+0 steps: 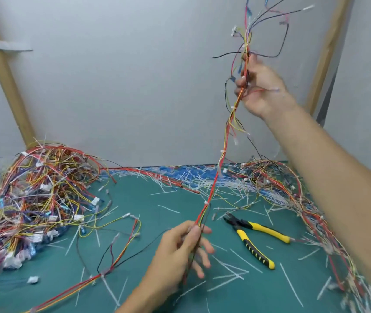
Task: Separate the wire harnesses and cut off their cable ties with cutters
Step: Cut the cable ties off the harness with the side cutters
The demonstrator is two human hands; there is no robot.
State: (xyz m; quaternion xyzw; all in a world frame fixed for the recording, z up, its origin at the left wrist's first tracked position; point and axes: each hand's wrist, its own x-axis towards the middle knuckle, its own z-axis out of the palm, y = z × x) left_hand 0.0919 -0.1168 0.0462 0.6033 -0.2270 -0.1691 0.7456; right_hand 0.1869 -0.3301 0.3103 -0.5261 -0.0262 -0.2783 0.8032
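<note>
Left hand [180, 247], low, pinches the wire harness [222, 154] between thumb and forefinger, other fingers spread. Right hand [259, 86], raised high, curls round its upper end, harness stretched between the hands. Green surface [134, 195] below. Big harness pile [33, 195] left of left hand. Yellow-handled cutters [240, 225] lie just right of left hand, untouched. White cut ties [229, 267] scattered around.

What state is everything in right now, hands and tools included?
Harness: stretched between both hands, ties on.
Left hand: pinching it low down.
Right hand: gripping it higher up, raised.
Cutters: lying on the mat, unheld.
Wire pile: tangled, at the left.
Cut ties: scattered on the mat.
</note>
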